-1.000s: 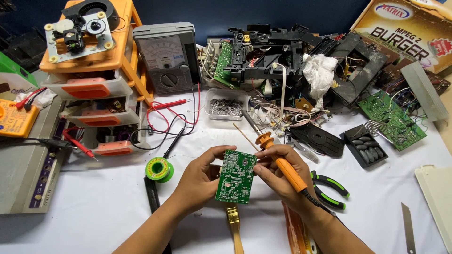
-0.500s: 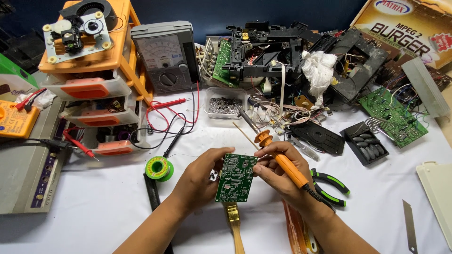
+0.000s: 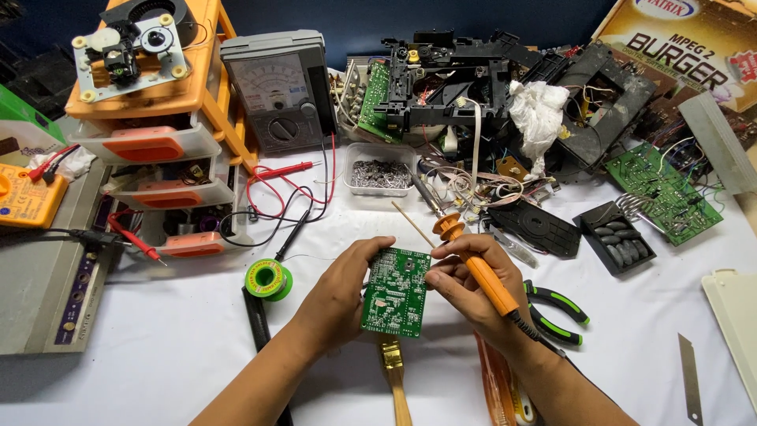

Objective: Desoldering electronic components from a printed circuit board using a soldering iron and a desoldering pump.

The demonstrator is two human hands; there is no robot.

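Note:
My left hand grips the left edge of a small green circuit board, held upright above the white table. My right hand pinches the board's right edge with its fingertips while an orange-handled soldering iron lies across the palm, its thin tip pointing up and left, away from the board. A green spool of solder wire lies just left of my left hand. A wooden-handled brush rests on the table under the board.
Green-handled pliers lie right of my right hand. Farther back stand an analog multimeter, an orange drawer unit, a clear tray of small parts, a dismantled player chassis and another green board. A blade lies at right.
The view has shifted slightly. Both hands have kept their grip on the board, and the soldering iron stays in my right hand.

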